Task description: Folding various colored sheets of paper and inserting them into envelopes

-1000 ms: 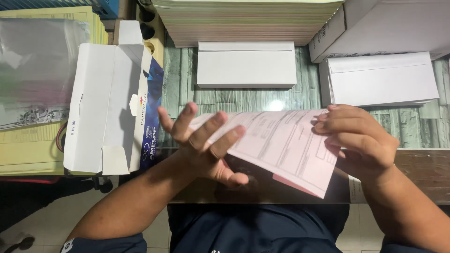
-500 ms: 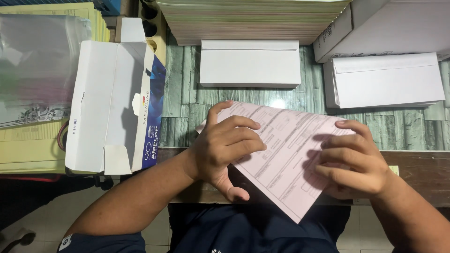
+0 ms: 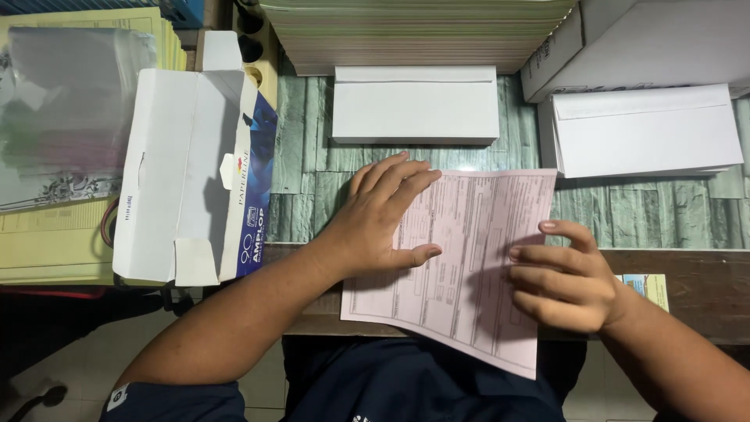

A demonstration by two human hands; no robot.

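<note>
Presently, entries as observed:

Pink form: lay flat on the bench, printed side up, lower corner overhanging the near edge above the dark blue shirt.

Left hand: pressed palm-down on the upper left part of the pink form; fingers extended, slightly spread, clamped on nothing; thumb pointed right across the sheet.

Right hand: rested on the right part of the pink form near its right edge; fingers curled inward with tips on the paper; grip on the edge could not be told.

White envelope, centre: lay flat on the bench just beyond the pink form, flap side up, apart from both hands.

White envelope stack, right: lay beyond the right hand, just beside the top right corner of the pink form.

Open envelope box: white with blue side, lid flaps open, lay left of the left hand, well apart from the form.

Paper stack, rear: tall pile of sheets, sat behind the centre envelope.

White carton: sat at top right, behind the right envelope stack.

Yellow paper pile: sat far left, partly covered by a clear plastic sleeve.

Small yellow card: lay at the bench edge, just right of the right hand.
</note>
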